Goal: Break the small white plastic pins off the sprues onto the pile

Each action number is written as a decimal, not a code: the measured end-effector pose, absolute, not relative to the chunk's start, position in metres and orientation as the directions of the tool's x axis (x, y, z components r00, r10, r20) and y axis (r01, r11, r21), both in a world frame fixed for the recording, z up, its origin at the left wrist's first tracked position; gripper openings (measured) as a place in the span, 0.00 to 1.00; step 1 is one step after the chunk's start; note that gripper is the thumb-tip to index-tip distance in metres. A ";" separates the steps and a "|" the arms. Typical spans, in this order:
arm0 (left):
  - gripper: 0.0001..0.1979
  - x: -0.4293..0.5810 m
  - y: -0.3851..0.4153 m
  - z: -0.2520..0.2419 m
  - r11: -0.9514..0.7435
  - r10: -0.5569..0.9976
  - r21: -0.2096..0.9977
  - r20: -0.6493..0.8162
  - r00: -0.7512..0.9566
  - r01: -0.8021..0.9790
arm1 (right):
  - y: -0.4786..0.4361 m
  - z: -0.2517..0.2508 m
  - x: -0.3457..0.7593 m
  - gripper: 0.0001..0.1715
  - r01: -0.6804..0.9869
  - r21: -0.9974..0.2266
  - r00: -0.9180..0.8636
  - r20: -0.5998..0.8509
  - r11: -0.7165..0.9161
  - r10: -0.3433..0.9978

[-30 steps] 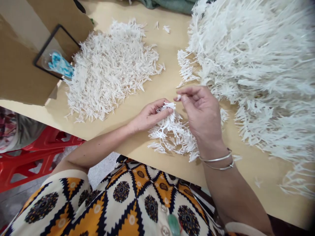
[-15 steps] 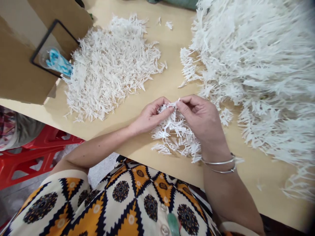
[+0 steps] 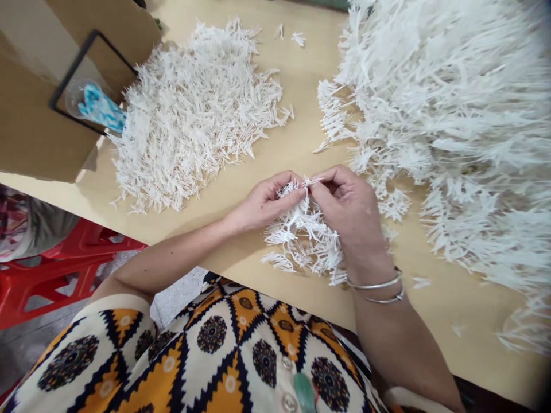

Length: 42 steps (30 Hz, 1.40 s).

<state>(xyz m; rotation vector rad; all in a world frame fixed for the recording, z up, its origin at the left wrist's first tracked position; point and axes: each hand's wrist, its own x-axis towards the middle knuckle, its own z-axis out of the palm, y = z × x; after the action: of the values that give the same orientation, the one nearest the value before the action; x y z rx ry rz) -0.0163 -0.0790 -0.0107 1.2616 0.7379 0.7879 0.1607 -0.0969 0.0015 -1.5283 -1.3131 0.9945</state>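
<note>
My left hand and my right hand meet at the middle of the wooden table, fingertips pinched together on a white plastic sprig cluster that spreads below them. The left hand grips the cluster's top from the left. With thumb and forefinger, the right hand pinches a small white piece at the same spot. Two thin bangles circle my right wrist.
A flat heap of small white pieces lies at the left. A much larger pile of white sprig clusters fills the right. A cardboard box with a black frame and a blue-white wrapper stands far left. Red stools sit below the table edge.
My right hand, which was lifted apart holding a small piece, has come down to meet my left hand on the cluster. The view shifted slightly.
</note>
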 end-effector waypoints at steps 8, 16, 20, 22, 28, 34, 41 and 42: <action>0.16 -0.018 -0.076 -0.012 0.313 0.817 0.917 -0.127 0.563 -0.247 | -0.094 0.006 0.145 0.06 0.197 -0.969 0.139 -0.126 -0.152 0.982; 0.17 -0.023 -0.087 -0.005 0.205 0.780 0.955 -0.028 0.625 -0.213 | -0.065 -0.017 0.158 0.06 0.389 -0.921 0.225 0.065 -0.028 0.972; 0.19 -0.019 -0.085 -0.008 0.287 0.823 0.915 -0.084 0.562 -0.283 | -0.053 -0.014 0.163 0.07 0.457 -0.888 0.154 0.027 -0.047 0.988; 0.19 -0.018 -0.082 -0.011 0.301 0.829 0.910 -0.101 0.550 -0.286 | -0.048 -0.007 0.157 0.07 0.412 -0.909 0.142 0.001 -0.059 0.990; 0.19 -0.018 -0.080 -0.013 0.293 0.841 0.914 -0.106 0.531 -0.282 | -0.050 0.016 0.150 0.13 0.194 -0.979 0.042 0.074 0.064 0.996; 0.19 -0.017 -0.080 -0.011 0.291 0.847 0.920 -0.120 0.518 -0.264 | -0.074 0.023 0.171 0.09 0.256 -0.958 -0.231 0.067 0.127 0.971; 0.18 -0.015 -0.080 -0.010 0.269 0.829 0.939 -0.112 0.549 -0.216 | -0.078 0.003 0.171 0.02 0.280 -0.954 -0.088 0.082 0.104 0.993; 0.18 -0.016 -0.080 -0.009 0.264 0.830 0.941 -0.110 0.547 -0.211 | -0.078 0.000 0.169 0.03 0.279 -0.957 -0.072 0.064 0.081 0.995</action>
<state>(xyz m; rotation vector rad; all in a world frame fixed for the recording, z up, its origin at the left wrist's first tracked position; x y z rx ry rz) -0.0157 -0.0795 -0.0091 1.0813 0.6940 0.7853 0.1692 -0.0783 -0.0005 -1.3289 -1.4981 1.0508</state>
